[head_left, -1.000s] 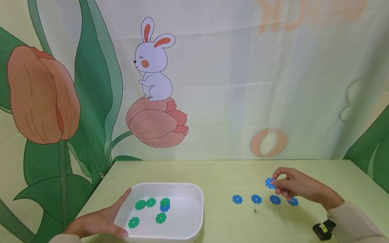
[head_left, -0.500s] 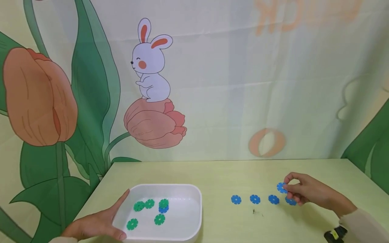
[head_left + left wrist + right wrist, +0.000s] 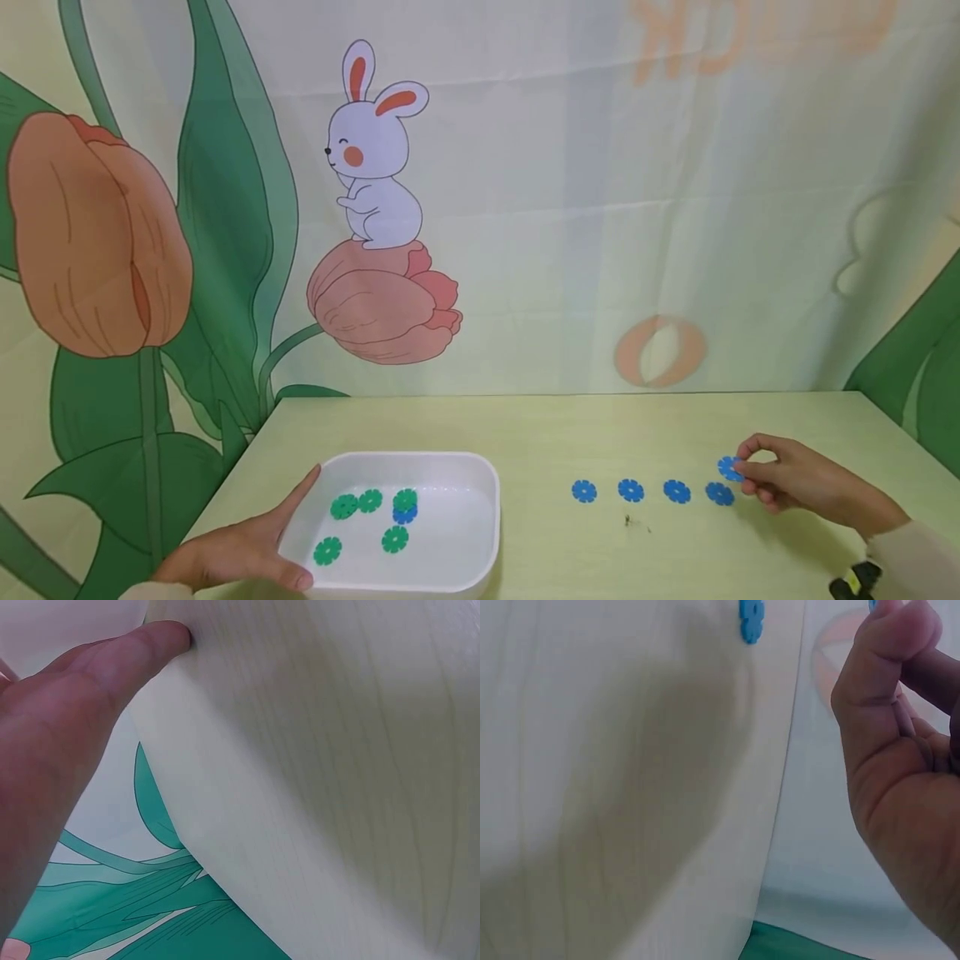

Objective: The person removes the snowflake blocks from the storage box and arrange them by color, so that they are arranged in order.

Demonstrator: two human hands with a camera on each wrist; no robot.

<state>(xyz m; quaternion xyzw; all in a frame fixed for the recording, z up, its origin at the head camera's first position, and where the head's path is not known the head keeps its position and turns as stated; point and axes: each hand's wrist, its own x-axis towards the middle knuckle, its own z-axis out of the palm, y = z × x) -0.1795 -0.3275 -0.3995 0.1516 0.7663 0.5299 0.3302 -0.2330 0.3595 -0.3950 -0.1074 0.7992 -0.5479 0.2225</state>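
Observation:
My right hand [image 3: 797, 482] pinches a blue notched plastic disc [image 3: 730, 468] between thumb and fingertips, above the table at the right. Just below and left of it lies another blue disc [image 3: 720, 494], the last in a row of several on the table. In the right wrist view, the fingertips of my right hand [image 3: 904, 727] show only a sliver of blue. My left hand [image 3: 243, 542] rests against the left side of a white plastic tray [image 3: 491, 521], thumb and fingers spread along it. Inside the tray lie several green notched discs [image 3: 395, 539] and one blue disc [image 3: 405, 516], partly covered by green.
A pale green table [image 3: 525, 433] carries everything, with a printed curtain [image 3: 525, 250] hanging behind its back edge. Small dark specks [image 3: 628, 521] lie in front of the blue row. A black device [image 3: 855, 581] sits at my right wrist.
My right hand has moved right with the pinched blue disc, passing behind the last disc of the row and uncovering it. The left hand and the tray stay where they were.

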